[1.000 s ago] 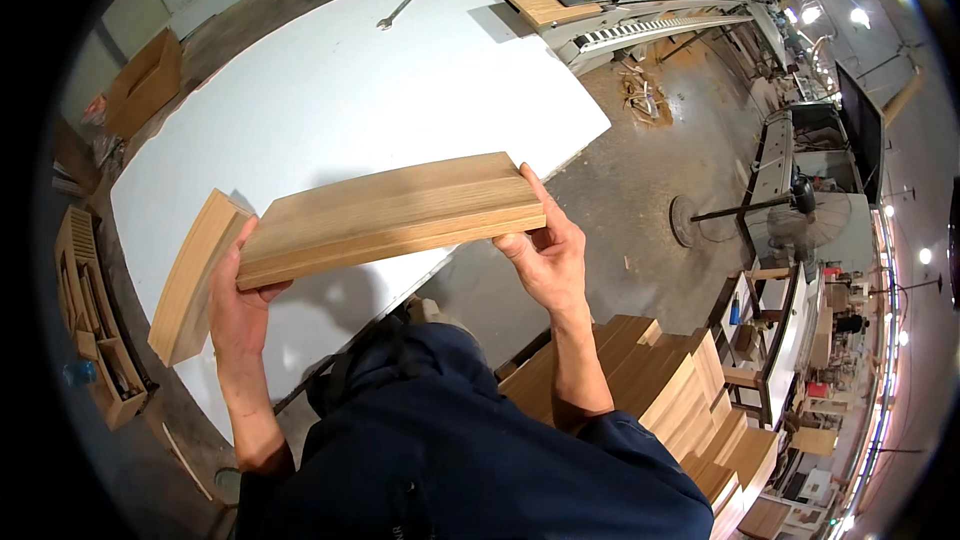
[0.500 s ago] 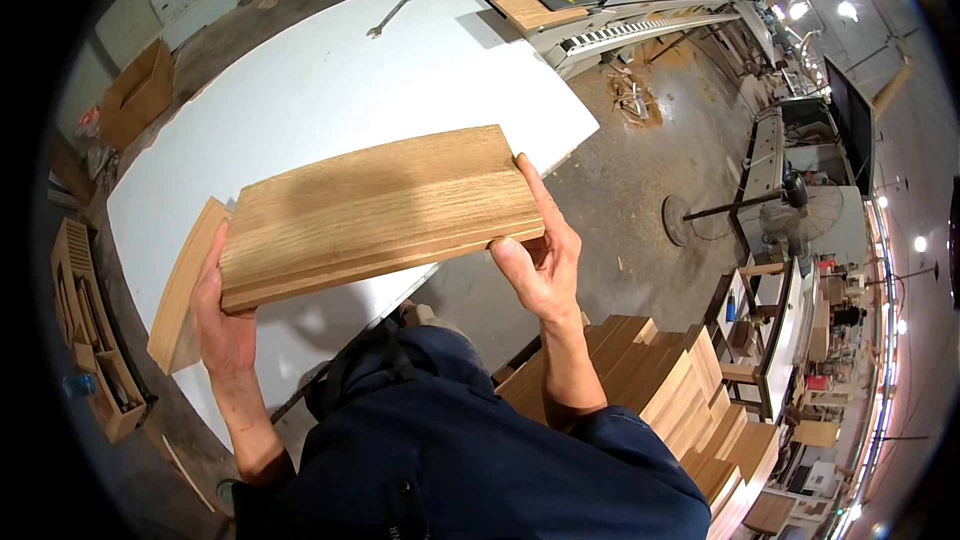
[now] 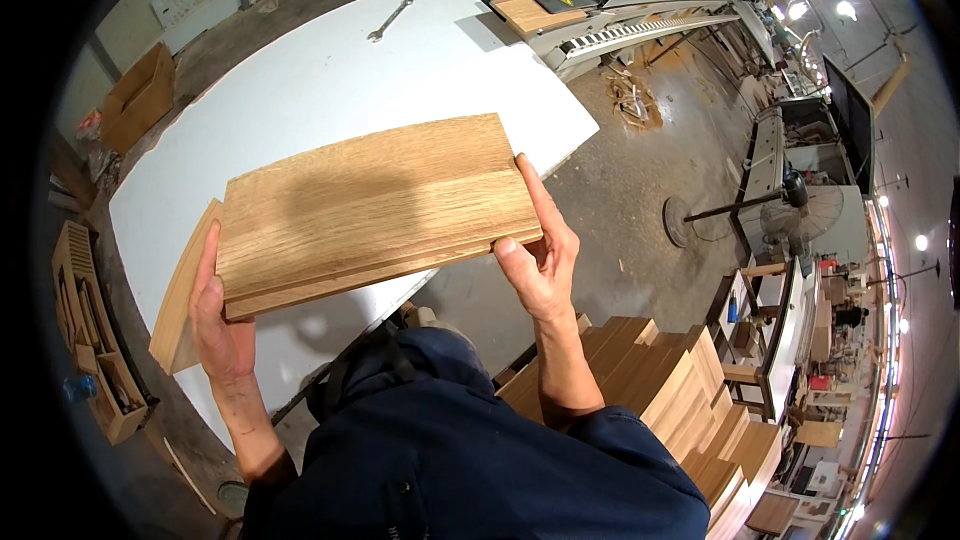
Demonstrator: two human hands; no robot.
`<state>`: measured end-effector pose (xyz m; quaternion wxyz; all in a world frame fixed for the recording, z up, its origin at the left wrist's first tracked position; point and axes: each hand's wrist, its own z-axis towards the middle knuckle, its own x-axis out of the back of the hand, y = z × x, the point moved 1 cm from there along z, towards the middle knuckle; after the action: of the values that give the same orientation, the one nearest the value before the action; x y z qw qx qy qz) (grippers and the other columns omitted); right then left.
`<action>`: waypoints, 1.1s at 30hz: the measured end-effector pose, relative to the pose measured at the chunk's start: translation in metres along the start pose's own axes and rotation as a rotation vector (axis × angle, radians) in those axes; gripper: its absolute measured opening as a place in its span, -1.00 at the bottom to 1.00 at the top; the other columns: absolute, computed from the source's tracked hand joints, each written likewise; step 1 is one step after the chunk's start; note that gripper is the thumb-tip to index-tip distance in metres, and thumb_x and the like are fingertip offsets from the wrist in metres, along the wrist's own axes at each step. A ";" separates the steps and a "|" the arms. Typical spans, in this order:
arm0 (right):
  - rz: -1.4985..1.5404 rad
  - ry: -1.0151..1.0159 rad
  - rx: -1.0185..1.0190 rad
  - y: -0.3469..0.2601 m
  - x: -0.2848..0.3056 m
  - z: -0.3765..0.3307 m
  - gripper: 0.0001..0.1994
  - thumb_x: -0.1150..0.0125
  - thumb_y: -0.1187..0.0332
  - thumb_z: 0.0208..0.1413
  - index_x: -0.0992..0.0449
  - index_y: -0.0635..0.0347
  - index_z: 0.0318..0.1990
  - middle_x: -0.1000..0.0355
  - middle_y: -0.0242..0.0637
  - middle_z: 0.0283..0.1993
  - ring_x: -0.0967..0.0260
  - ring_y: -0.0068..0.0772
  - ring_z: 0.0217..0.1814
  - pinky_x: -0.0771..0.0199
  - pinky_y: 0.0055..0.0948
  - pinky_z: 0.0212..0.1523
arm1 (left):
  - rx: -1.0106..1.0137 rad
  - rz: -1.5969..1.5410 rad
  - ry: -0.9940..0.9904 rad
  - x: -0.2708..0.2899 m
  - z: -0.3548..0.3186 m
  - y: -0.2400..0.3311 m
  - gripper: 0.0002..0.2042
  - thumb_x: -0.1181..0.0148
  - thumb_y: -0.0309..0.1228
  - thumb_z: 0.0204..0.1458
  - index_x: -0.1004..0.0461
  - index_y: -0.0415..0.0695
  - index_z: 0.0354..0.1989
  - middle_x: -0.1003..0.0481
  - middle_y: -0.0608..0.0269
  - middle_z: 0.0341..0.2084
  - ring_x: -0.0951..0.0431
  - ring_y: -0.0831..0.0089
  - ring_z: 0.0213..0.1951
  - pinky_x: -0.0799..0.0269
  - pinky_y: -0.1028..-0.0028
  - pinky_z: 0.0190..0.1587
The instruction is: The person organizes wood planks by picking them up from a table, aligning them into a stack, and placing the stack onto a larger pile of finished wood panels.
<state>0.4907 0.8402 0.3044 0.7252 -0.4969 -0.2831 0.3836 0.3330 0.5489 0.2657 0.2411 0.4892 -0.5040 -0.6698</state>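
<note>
A light brown wooden board [image 3: 370,205] with a stepped, profiled near edge is held up over the white tabletop [image 3: 330,90]. My left hand [image 3: 220,325] grips its left end, with fingers and thumb along that side. At the opposite end my right hand [image 3: 540,260] holds the near right corner, thumb on the front edge and a finger up the right side. Behind my left hand, a second wooden piece [image 3: 180,295] lies at the table's left side, partly covered by the hand. Farther back on the table rests an open-ended wrench [image 3: 390,20].
Stacked wooden boards [image 3: 650,380] stand close by my right elbow. A machine [image 3: 590,15] with a red button adjoins the table's far right corner. On the left floor are a cardboard box [image 3: 138,98] and a wooden tray [image 3: 95,340]. A pedestal fan [image 3: 790,210] stands to the right.
The board has tilted a little, so more of its top face shows, and its far edge sits slightly higher. My left fingers have shifted slightly along its end.
</note>
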 end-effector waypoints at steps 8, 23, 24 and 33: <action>0.005 -0.015 0.003 0.004 0.003 -0.002 -0.26 -0.19 0.36 -0.01 -0.04 0.41 0.32 -0.25 0.04 0.21 -0.26 -0.27 0.21 -0.27 -0.40 0.16 | -0.023 -0.056 -0.002 -0.003 -0.002 0.002 -0.27 -0.03 -0.26 0.03 0.08 -0.36 0.34 -0.11 -0.05 0.27 -0.16 0.26 0.28 -0.08 0.34 0.28; 0.206 0.114 0.039 0.029 0.014 -0.013 -0.44 -0.15 0.42 0.14 -0.11 0.32 0.26 -0.41 -0.10 0.01 -0.36 -0.48 0.01 -0.40 -0.51 -0.09 | 0.021 -0.110 -0.145 -0.004 -0.002 -0.007 -0.26 -0.07 -0.40 -0.04 0.09 -0.44 0.31 -0.23 0.02 0.18 -0.26 0.34 0.21 -0.14 0.43 0.23; 0.207 0.107 0.048 0.029 0.015 -0.013 -0.44 -0.15 0.42 0.14 -0.11 0.31 0.26 -0.41 -0.11 0.00 -0.36 -0.48 0.01 -0.39 -0.50 -0.08 | 0.028 -0.118 -0.157 -0.003 -0.001 -0.008 -0.26 -0.08 -0.39 -0.03 0.08 -0.44 0.30 -0.24 0.03 0.18 -0.26 0.33 0.21 -0.13 0.42 0.23; 0.239 0.143 0.053 0.020 0.018 -0.016 -0.39 -0.13 0.46 0.12 -0.03 0.28 0.30 -0.39 -0.11 0.03 -0.34 -0.45 0.03 -0.37 -0.46 -0.04 | -0.010 -0.182 -0.216 -0.009 0.004 -0.016 -0.32 -0.10 -0.44 -0.02 0.00 -0.39 0.28 -0.27 0.08 0.16 -0.29 0.31 0.18 -0.13 0.34 0.24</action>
<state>0.5080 0.8516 0.2807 0.7055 -0.5337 -0.1591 0.4383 0.3359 0.5641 0.2544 0.1261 0.4570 -0.4772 -0.7400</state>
